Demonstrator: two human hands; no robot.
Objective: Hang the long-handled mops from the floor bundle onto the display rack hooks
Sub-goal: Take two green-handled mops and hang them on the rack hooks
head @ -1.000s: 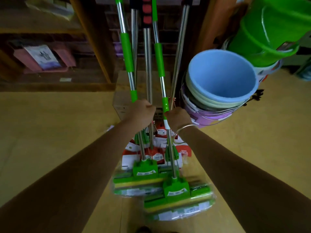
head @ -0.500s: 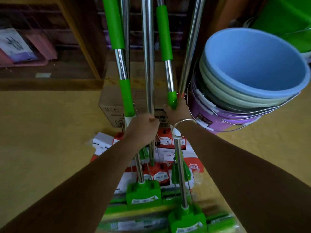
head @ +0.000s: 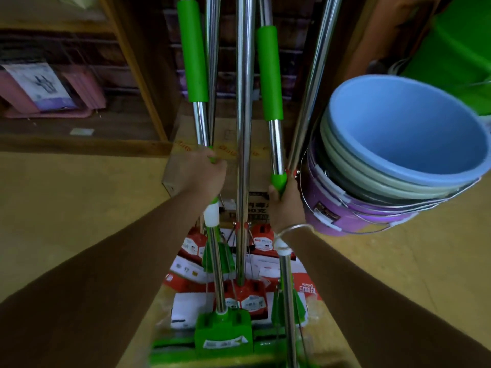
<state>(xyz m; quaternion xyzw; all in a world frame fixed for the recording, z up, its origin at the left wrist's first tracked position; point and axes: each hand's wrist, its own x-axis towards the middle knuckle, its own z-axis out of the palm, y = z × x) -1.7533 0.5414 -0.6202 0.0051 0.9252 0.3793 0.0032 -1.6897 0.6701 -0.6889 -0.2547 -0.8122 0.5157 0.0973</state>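
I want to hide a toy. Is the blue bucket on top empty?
Probably empty: the blue bucket tilts toward the camera, and its inside shows only smooth blue wall. Its very bottom is partly hidden by the near rim.

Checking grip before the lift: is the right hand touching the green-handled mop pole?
Touching. The head view shows the right hand wrapped around the mop pole at its green collar.

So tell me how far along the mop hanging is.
Done: cannot tell; three plain steel poles stand upright, tops out of frame. In hand: the left hand and right hand each grip a green-handled mop. Left: getting both onto hooks, which are out of view.
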